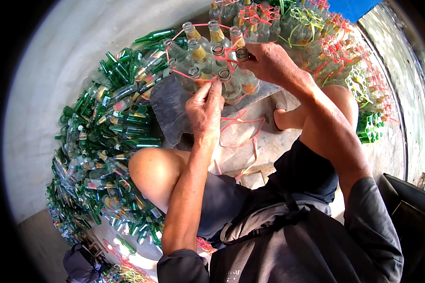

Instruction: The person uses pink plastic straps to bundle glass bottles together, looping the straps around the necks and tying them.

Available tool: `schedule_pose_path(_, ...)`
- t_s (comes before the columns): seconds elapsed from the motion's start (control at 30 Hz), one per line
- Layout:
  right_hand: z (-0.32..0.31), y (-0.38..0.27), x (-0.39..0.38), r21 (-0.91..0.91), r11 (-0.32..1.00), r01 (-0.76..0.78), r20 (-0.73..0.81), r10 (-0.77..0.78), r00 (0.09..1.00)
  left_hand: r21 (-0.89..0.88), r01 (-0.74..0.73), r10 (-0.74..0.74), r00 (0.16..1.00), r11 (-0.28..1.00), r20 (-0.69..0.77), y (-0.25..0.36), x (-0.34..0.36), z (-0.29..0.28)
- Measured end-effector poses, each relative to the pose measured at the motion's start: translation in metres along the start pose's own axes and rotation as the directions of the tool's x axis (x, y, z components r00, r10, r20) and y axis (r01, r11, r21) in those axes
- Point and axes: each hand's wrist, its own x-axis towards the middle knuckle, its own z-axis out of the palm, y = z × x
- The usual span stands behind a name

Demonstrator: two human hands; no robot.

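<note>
A cluster of clear glass bottles [198, 53] stands upright on a dark, worn board [170, 106] in front of me. Red plastic strap [178, 73] runs around the outer necks and crosses between some of them. My left hand [204, 112] pinches the strap between thumb and fingers at the near side, close to the front bottle's neck. At the right edge of the cluster, my right hand [275, 62] is closed beside a bottle neck, where the strap leads into its partly hidden fingertips. A loose length of red strap [255, 141] hangs below the board to the floor.
On the left, a large heap of loose green and clear bottles [104, 141] lies against a pale wall [47, 94]. Bundles of strapped bottles [335, 52] stand at the far right, with bundled green bottles [370, 127] nearer. My knees flank the board. A dark object [411, 198] stands at right.
</note>
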Motion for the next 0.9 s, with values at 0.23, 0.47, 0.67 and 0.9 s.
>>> schedule_pose_path(0.23,-0.005,0.028,0.019,0.0,0.999,0.042,0.069,-0.042,0.997,0.051,-0.118,0.117,0.993,0.992,0.009,-0.012,0.001,0.024)
schedule_pose_path(0.47,-0.012,0.006,0.011,-0.099,0.994,-0.05,0.007,0.051,0.999,0.091,-0.069,0.068,0.998,0.993,0.019,-0.008,0.001,0.015)
schedule_pose_path(0.67,-0.03,-0.024,-0.011,0.183,0.983,0.012,-0.04,-0.005,0.999,0.125,-0.151,0.147,0.988,0.981,0.035,-0.014,0.008,0.009)
schedule_pose_path(0.9,-0.001,-0.034,-0.015,0.201,0.97,0.136,-0.046,-0.129,0.991,0.091,-0.069,0.067,0.997,0.993,0.026,-0.009,0.008,0.012)
